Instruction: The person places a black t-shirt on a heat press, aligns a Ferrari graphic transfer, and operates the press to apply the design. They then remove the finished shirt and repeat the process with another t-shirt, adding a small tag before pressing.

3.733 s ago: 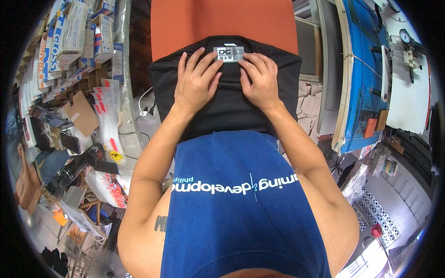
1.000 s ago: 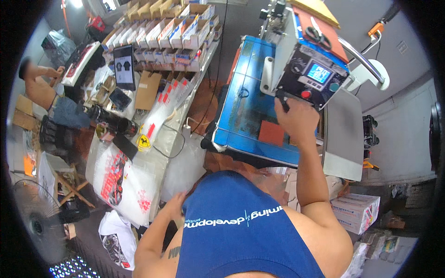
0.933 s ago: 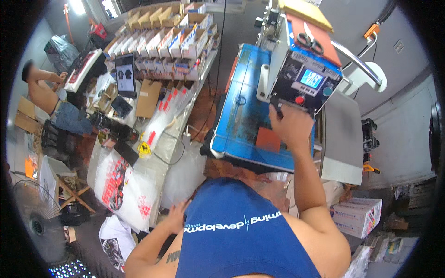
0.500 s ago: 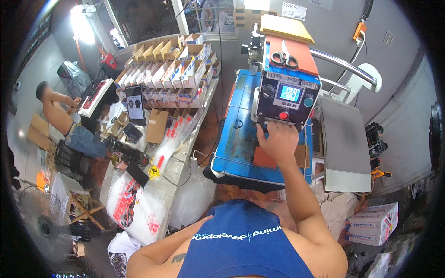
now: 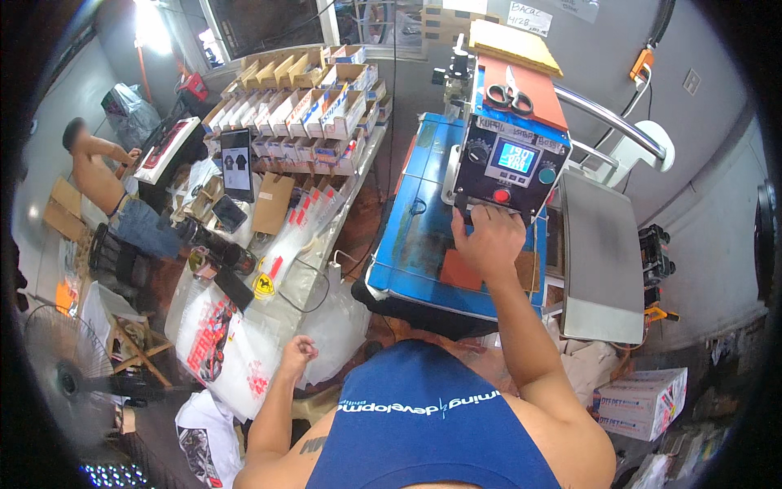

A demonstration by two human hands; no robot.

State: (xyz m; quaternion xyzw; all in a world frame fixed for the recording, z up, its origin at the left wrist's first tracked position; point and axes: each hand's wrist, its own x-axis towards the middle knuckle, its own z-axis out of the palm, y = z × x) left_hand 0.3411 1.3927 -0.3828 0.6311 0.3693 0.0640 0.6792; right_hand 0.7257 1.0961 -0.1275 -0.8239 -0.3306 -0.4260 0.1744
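My right hand point(image 5: 490, 240) reaches forward to the heat press point(image 5: 531, 183). Its fingers curl over the lower front edge of the control box, just below a red button point(image 5: 502, 196) and a lit display point(image 5: 516, 156). What the fingertips grip there is partly hidden. Below the hand, an orange-brown sheet point(image 5: 462, 270) lies on the blue base point(image 5: 391, 277). My left hand point(image 5: 299, 352) hangs by the left table's near edge, beside clear plastic point(image 5: 336, 330). Its fingers are curled in, with nothing visible in them.
Scissors point(image 5: 509, 94) and a yellow pad point(image 5: 515, 49) lie on the press top. A grey platen cover point(image 5: 601, 261) stands to the right. The left table carries a tablet point(image 5: 238, 167), printed film point(image 5: 216, 350) and boxes point(image 5: 309, 114). Another person point(image 5: 98, 175) works at far left.
My left hand has come into view from beside my body and now hangs near the left table. My right hand stays at the control box. The whole view has shifted slightly.
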